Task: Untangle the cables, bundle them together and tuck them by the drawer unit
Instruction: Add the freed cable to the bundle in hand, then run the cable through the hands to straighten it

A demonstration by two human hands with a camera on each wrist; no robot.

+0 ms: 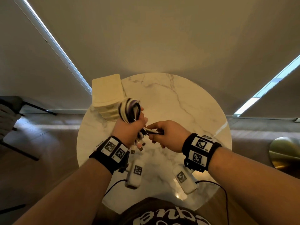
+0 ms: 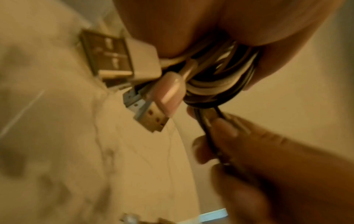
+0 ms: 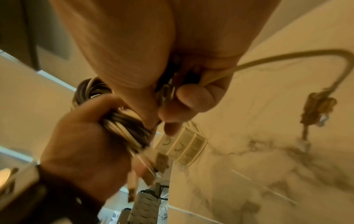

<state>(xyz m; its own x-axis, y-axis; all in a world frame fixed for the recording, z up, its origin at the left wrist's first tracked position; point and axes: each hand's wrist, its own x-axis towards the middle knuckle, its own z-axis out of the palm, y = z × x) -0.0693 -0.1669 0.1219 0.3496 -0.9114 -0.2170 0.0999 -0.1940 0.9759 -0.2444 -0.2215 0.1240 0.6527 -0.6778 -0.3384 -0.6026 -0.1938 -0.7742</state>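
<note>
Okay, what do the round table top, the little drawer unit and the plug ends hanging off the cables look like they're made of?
Table top: looks like polished marble or a marble-look slab, white with grey veins and glossy reflections. Drawer unit: probably cream plastic, smooth and matte, with moulded drawer fronts. Plug ends: bare metal shells, likely USB, in glossy white or pink plastic housings.

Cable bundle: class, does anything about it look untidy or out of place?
Yes. The cable bundle in the left hand has USB plugs dangling loose below the fist, not yet tucked in.
</note>
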